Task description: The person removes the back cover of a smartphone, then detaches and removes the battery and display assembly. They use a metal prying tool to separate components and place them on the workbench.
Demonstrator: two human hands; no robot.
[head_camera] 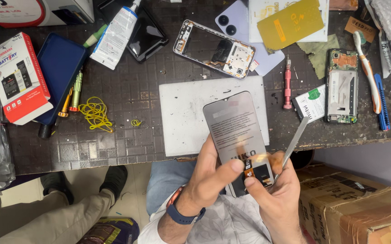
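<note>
your left hand (211,174) clamped the replacement phone screen (239,138) above the table (127,90) edge, thumb on its lower end. your right hand (272,190) gripped the metal spudger (295,138) while fingering the orange flex cable (249,173); freeing it probably called for gentle prying.

A dark, grid-patterned work surface (127,86) is carrying a scuffed white rectangular mat (182,117) at its front edge. A bare silver phone frame (213,49) is lying behind the mat, a red-handled screwdriver (287,86) to its right, a tangle of yellow rubber bands (96,113) to its left. A dark blue phone case (60,68) and a red-and-white cardboard box (17,77) are sitting at the far left.
</note>
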